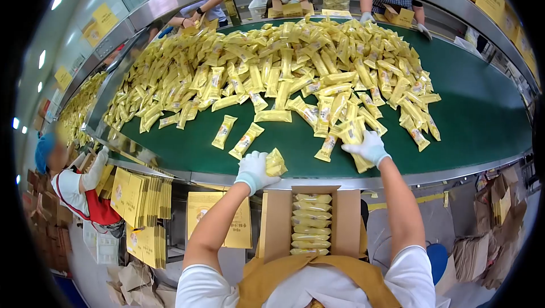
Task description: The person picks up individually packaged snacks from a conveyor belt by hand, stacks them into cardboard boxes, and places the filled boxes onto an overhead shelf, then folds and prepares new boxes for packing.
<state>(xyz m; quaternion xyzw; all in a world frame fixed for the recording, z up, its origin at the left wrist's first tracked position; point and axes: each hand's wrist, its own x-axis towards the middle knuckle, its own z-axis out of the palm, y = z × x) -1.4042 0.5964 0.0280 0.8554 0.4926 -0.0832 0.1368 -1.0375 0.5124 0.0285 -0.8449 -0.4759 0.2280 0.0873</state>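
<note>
My left hand (258, 171), in a white glove, is closed round yellow packets (276, 162) at the near edge of the green belt (216, 157). Farther right, my gloved right hand (368, 148) grips yellow packets (351, 130) over the belt. Close in front of my body stands an open cardboard box (278, 223), its flaps up. Inside it lies a row of several yellow packets (311, 223), stacked flat one behind another. A large heap of yellow packets (272, 58) covers the middle and far side of the belt, and two loose ones lie just beyond my left hand.
Folded yellow cartons (136, 194) stand at the left beside a co-worker in a red apron (102, 203). Several co-workers' gloved hands and boxes (289, 7) are across the belt. A metal rail (420, 180) runs along its near edge. Brown cardboard (471, 257) lies lower right.
</note>
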